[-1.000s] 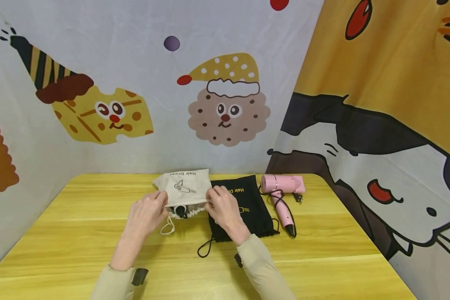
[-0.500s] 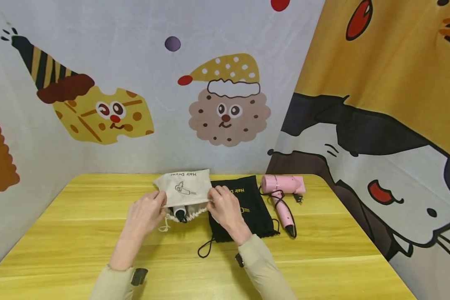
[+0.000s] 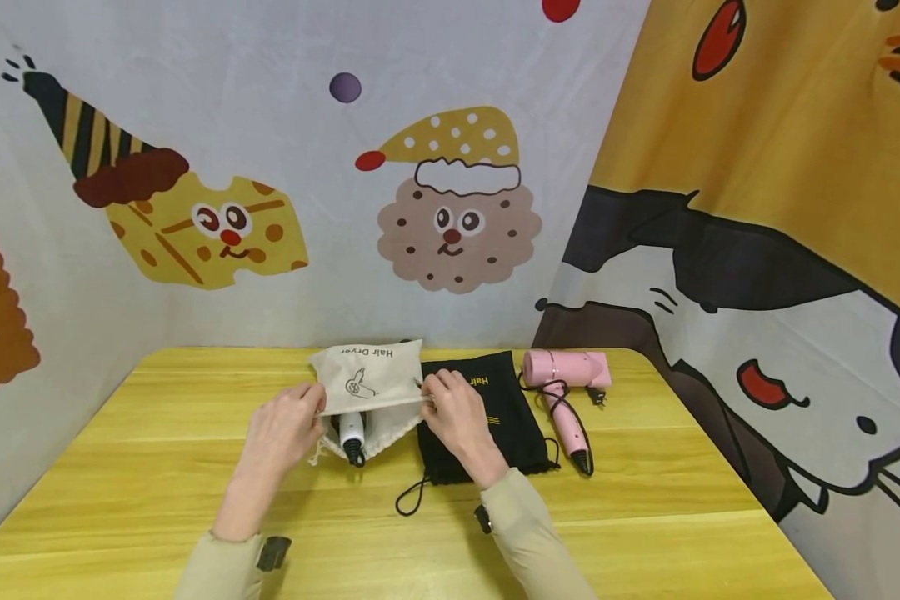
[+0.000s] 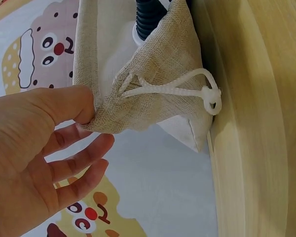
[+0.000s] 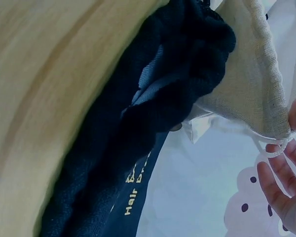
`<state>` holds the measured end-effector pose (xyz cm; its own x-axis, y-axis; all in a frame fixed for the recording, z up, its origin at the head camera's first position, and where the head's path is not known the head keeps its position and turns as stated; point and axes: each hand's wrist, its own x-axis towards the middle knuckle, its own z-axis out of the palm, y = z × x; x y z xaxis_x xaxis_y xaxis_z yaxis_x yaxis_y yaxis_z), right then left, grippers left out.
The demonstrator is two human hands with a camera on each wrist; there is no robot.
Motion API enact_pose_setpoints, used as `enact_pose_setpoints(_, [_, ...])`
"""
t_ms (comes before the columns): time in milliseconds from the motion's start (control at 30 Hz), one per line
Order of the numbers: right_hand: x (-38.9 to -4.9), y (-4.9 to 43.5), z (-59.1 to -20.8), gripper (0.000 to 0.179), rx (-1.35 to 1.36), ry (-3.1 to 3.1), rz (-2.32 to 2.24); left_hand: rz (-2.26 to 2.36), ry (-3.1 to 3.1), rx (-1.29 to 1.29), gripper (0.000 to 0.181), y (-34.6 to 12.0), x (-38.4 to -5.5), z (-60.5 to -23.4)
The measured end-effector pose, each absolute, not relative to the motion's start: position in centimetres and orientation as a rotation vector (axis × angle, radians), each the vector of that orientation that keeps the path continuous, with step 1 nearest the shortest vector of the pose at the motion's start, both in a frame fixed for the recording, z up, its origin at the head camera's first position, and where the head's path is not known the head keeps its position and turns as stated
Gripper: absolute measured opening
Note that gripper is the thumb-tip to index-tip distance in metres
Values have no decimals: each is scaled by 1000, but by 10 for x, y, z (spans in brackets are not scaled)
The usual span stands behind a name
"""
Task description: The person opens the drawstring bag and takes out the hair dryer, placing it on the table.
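A beige drawstring bag point(image 3: 390, 379), printed "Hair Dryer", is held with its mouth spread toward me. My left hand point(image 3: 281, 427) pinches one corner of the opening; in the left wrist view the thumb presses the cloth, the other fingers loosely bent below. At the opposite corner my right hand point(image 3: 459, 417) pinches the rim, over the edge of the black bag. Out of the mouth sticks the white handle point(image 3: 352, 427) of a hair dryer, ending in a black ribbed cord guard point(image 4: 149, 20). The rest of that dryer is hidden inside. A white drawstring point(image 4: 163, 90) hangs at the left corner.
A black "Hair Dryer" drawstring bag point(image 3: 516, 417) lies flat on the wooden table point(image 3: 150, 467) at the right. Beside it rests a pink hair dryer point(image 3: 570, 367) with its black cord wrapped round the handle. A cartoon-printed cloth point(image 3: 270, 317) hangs behind the table.
The white dryer handle has slid farther out of the beige bag's mouth, toward me. The mouth has been spread wider, my left hand shifting slightly left and my right slightly right.
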<state>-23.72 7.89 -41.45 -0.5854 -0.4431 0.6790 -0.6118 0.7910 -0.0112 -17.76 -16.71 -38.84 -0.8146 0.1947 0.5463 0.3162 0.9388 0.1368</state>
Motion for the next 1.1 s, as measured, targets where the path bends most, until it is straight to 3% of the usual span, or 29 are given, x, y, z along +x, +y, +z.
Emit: enact_pose_setpoints(1100, [-237,82,-415,12,773,-2328,336,-404,-2712,-223,21,-166,-181,-389])
